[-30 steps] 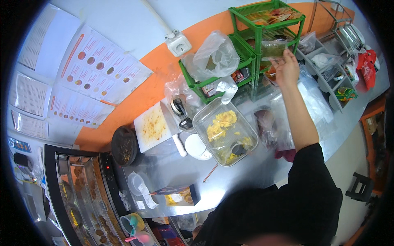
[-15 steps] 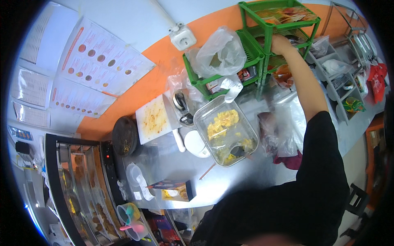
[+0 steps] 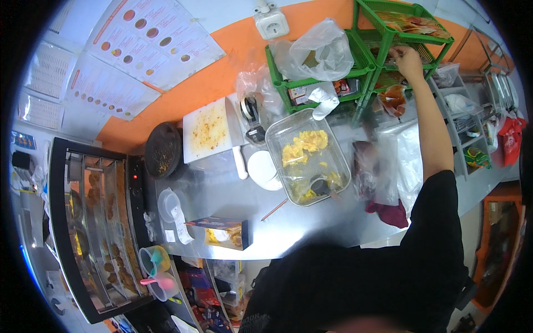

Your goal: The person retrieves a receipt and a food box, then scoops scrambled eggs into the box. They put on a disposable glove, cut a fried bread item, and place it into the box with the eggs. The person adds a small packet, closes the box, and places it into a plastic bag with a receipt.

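My right hand reaches into the middle tier of a green plastic rack, with bent fingers drawn together at the contents. What they grip, if anything, is too small to make out. Flat printed packaging lies on the rack's top tier, just above the hand. Below it hangs an orange-brown packet. I cannot see my left hand; my black clothing covers the lower middle. A clear rectangular container holding yellow food pieces and a dark round object stands on the steel table.
Left of the container lie a white lid, a knife, a white cutting board and a dark stone mortar. An open food box sits near the front edge. A heated display case stands far left. Plastic bags lie right.
My view has shifted, so the left side of the table appears lower. My right hand stays at the rack's middle tier, with more of its fingers showing now.
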